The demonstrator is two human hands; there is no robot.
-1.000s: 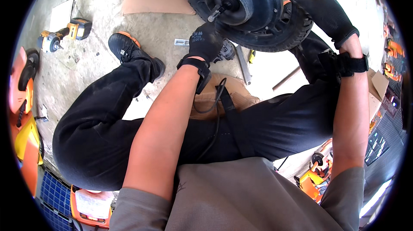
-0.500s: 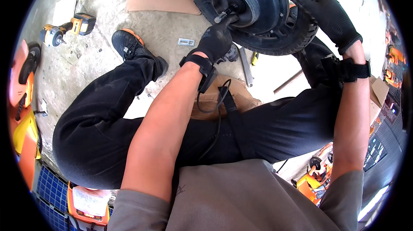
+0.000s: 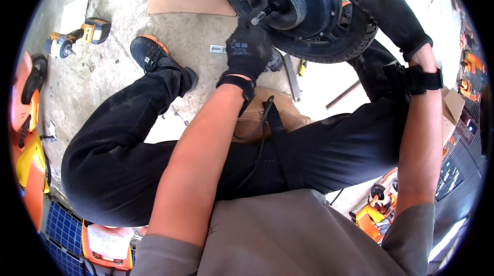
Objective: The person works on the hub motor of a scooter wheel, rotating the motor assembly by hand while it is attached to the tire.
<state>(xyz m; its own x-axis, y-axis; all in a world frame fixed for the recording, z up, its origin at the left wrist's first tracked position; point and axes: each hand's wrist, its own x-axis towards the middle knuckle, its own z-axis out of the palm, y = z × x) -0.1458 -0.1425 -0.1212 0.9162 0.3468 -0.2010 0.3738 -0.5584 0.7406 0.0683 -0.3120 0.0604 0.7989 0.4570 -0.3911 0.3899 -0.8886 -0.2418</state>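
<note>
A black hub-motor wheel (image 3: 293, 3) with a knobbly tyre fills the top of the head view, tilted so its threaded axle (image 3: 265, 13) points towards me. My right hand (image 3: 393, 16), in a dark glove, is closed around the tyre's right edge, thumb on the near side and fingers mostly hidden behind. Close beside the axle tip, on its left, is my gloved left hand (image 3: 248, 49). Its back faces me and hides most of the fingers; whether it touches the axle or holds anything small cannot be told.
A slotted metal plate (image 3: 217, 48) lies left of my left hand. Below are a metal bar (image 3: 293, 80) and a piece of cardboard (image 3: 265, 103). A yellow-black cordless impact driver (image 3: 82, 37) rests at far left, near my shoe (image 3: 154, 55). Orange-yellow machines (image 3: 32, 157) line the left rim.
My left hand has shifted a little left off the axle end, turning its back more towards me and partly covering the slotted plate. The right hand keeps its grip on the tyre.
</note>
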